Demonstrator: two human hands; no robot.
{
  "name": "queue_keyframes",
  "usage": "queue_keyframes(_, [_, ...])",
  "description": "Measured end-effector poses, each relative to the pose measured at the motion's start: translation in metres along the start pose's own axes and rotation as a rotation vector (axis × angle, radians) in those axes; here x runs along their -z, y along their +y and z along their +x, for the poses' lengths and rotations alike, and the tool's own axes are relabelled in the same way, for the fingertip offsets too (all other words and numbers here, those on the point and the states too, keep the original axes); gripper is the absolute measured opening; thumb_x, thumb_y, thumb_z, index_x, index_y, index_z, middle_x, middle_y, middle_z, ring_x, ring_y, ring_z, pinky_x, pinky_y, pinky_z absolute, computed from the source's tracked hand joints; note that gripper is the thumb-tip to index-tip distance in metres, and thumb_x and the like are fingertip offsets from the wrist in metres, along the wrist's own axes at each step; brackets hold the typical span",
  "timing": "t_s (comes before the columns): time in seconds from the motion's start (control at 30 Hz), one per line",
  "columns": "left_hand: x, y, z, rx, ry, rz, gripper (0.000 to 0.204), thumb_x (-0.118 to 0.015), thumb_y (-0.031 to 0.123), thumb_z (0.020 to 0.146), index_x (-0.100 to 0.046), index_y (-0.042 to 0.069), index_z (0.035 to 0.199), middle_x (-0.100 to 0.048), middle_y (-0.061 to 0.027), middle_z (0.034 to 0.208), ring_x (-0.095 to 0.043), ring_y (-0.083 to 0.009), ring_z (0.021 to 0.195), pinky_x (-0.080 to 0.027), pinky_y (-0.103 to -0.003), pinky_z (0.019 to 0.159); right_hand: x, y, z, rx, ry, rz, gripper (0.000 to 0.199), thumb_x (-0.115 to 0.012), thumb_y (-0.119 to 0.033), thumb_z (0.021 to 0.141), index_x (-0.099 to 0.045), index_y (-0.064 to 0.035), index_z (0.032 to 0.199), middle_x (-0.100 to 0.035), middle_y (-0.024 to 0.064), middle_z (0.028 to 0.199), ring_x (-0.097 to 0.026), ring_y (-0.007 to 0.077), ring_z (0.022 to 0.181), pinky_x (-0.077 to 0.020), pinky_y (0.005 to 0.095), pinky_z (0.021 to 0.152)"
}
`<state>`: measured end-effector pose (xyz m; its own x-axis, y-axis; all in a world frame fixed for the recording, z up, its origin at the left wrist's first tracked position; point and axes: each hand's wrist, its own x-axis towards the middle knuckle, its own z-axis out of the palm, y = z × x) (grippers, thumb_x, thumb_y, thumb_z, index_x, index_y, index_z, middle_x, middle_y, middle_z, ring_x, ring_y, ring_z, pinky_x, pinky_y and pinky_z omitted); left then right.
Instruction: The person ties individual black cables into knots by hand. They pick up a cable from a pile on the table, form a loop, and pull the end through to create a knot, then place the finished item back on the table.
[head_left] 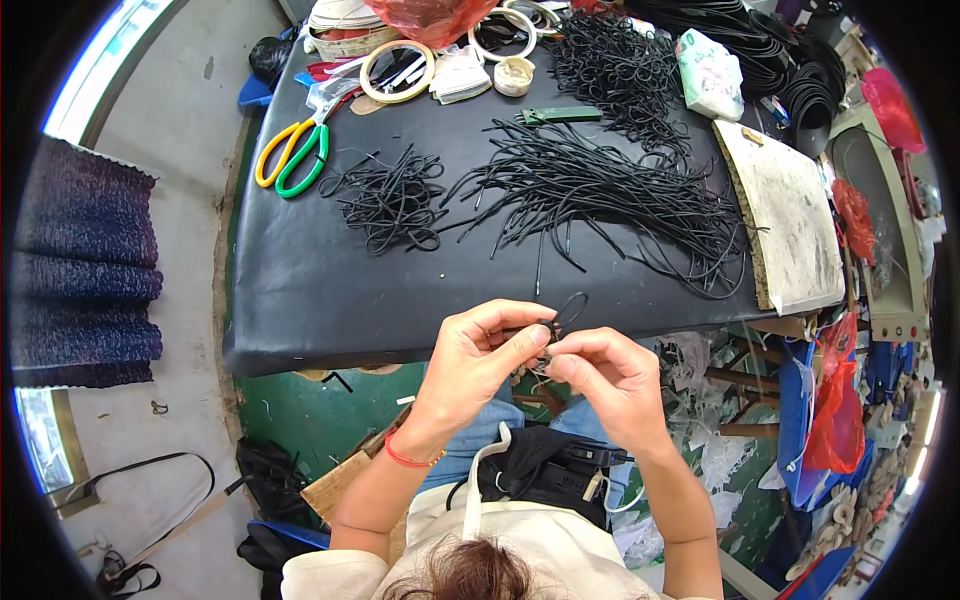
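My left hand (pixel 495 347) and my right hand (pixel 603 372) meet just off the near edge of the black table, both closed in a pinch on one thin black cord (pixel 572 308). A loop of this cord stands up above the fingertips; the rest is mostly hidden by the fingers. Beyond my hands a long bundle of loose black cords (pixel 610 195) lies spread over the table. To its left sits a smaller heap of looped black cords (pixel 392 200). Farther back is a large tangled pile of black cord (pixel 615 75).
Scissors with yellow and green handles (pixel 292 158) lie at the table's left side. Behind the cords are a green tool (pixel 562 115), tape rolls (pixel 398 72) and a small cup (pixel 513 76). A stained board (pixel 785 220) rests at the right edge. Red bags (pixel 838 420) hang on the right.
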<state>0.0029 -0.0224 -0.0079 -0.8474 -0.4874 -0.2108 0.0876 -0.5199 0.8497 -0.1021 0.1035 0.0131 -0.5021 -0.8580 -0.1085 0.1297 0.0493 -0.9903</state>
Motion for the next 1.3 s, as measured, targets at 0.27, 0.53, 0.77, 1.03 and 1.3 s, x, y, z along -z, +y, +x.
queue_keyframes(0.27, [-0.019,-0.017,-0.006,-0.135,0.174,-0.205,0.021,-0.06,0.0,0.084,-0.058,-0.005,0.105,-0.063,-0.0082,0.089,-0.061,-0.0102,0.08,-0.052,-0.024,0.071,-0.013,0.004,0.004,0.093,0.262,-0.186,0.013,-0.064,-0.01,0.084,-0.055,0.0,0.084,-0.062,0.0019,0.07,-0.056,0.004,0.06,-0.0445,0.0189,0.053])
queue_keyframes(0.53, [-0.017,-0.005,-0.008,-0.093,0.099,0.002,0.036,-0.063,-0.001,0.081,-0.048,-0.002,0.114,-0.063,-0.0091,0.092,-0.06,-0.0112,0.081,-0.05,-0.024,0.073,-0.01,0.002,0.012,0.106,0.377,-0.31,0.031,-0.071,-0.018,0.079,-0.054,-0.0005,0.098,-0.057,0.0021,0.077,-0.049,0.0047,0.064,-0.0388,0.0192,0.05])
queue_keyframes(0.77, [-0.012,-0.005,-0.009,-0.219,0.067,0.488,0.04,-0.062,0.0,0.076,-0.045,0.001,0.112,-0.066,-0.0097,0.083,-0.063,-0.0138,0.072,-0.049,-0.026,0.066,0.007,0.007,0.015,0.224,0.117,-0.435,0.011,-0.065,-0.011,0.082,-0.061,-0.0031,0.088,-0.056,0.0013,0.079,-0.048,0.0064,0.065,-0.0391,0.0197,0.06])
queue_keyframes(1.03, [-0.01,0.004,-0.011,0.103,-0.146,0.224,0.044,-0.064,0.0,0.08,-0.046,-0.001,0.121,-0.061,-0.0085,0.099,-0.059,-0.01,0.084,-0.049,-0.022,0.072,-0.003,0.008,0.017,-0.087,0.309,-0.007,0.02,-0.059,-0.021,0.089,-0.055,-0.003,0.081,-0.051,-0.0039,0.07,-0.042,0.0025,0.063,-0.0374,0.0194,0.058])
queue_keyframes(1.3, [-0.01,0.003,-0.01,0.15,-0.095,0.178,0.02,-0.064,0.008,0.084,-0.061,-0.002,0.101,-0.063,-0.003,0.083,-0.056,-0.0045,0.073,-0.046,-0.019,0.065,0.006,0.004,0.012,-0.126,0.204,0.018,0.024,-0.06,-0.02,0.089,-0.054,-0.0033,0.072,-0.049,-0.0039,0.064,-0.04,0.0015,0.061,-0.0323,0.019,0.053])
